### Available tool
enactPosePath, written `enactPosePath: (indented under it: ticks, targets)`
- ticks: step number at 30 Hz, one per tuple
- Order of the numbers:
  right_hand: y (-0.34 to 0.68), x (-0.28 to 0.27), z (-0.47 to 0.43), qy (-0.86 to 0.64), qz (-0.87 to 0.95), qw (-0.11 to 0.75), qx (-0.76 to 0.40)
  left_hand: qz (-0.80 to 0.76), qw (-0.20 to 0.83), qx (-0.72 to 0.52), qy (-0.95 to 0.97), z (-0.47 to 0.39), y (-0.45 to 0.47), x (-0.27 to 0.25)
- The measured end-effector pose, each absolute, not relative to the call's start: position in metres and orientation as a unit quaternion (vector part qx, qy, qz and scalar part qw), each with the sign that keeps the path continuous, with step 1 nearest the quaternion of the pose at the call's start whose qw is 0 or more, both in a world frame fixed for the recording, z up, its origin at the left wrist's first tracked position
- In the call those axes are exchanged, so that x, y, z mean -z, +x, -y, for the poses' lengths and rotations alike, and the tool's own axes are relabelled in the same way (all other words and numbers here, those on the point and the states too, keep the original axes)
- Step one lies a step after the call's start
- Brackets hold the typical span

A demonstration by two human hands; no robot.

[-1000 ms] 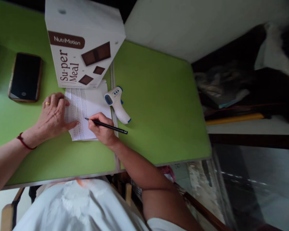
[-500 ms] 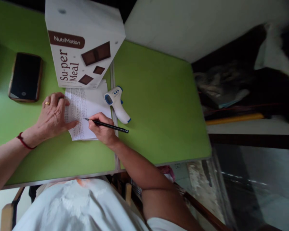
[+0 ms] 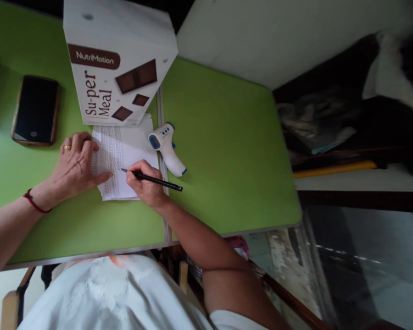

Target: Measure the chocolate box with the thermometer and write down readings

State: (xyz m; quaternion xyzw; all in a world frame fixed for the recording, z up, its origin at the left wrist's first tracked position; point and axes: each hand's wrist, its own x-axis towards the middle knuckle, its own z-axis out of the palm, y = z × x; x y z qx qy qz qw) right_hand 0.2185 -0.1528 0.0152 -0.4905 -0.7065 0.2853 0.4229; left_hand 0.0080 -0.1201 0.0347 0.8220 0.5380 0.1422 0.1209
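Observation:
A white sheet of paper lies on the green table, its left part covered in columns of small handwriting. My left hand rests on the paper's left edge with thumb and fingers apart, holding nothing. In my right hand is a black pen, gripped near its point. The pen's tip is at the paper just right of the written columns; whether it touches I cannot tell. Close to the right hand, a white and blue infrared thermometer lies by the paper's right edge.
A tall white NutriMotion box stands at the paper's far edge. To the left lies a dark phone in a brown case. The green table has a metal seam. On the right, a shelf holds cloth and a yellow rod.
Almost nothing differs. The pen's back end has shifted very slightly left, while both hands and the paper stay in place.

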Motion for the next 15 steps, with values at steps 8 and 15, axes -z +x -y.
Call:
enactPosePath:
  ticks: [8, 15]
  targets:
    - [0.2218, -0.015, 0.1536, -0.502, 0.692, 0.431, -0.288, -0.535, 0.113, -0.151, 0.824, 0.1203, 0.0077, -0.0359]
    - [0.2225, -0.0154, 0.1533, -0.523, 0.681, 0.422, -0.291, -0.539, 0.121, -0.148, 0.821, 0.1194, 0.0077, -0.0347]
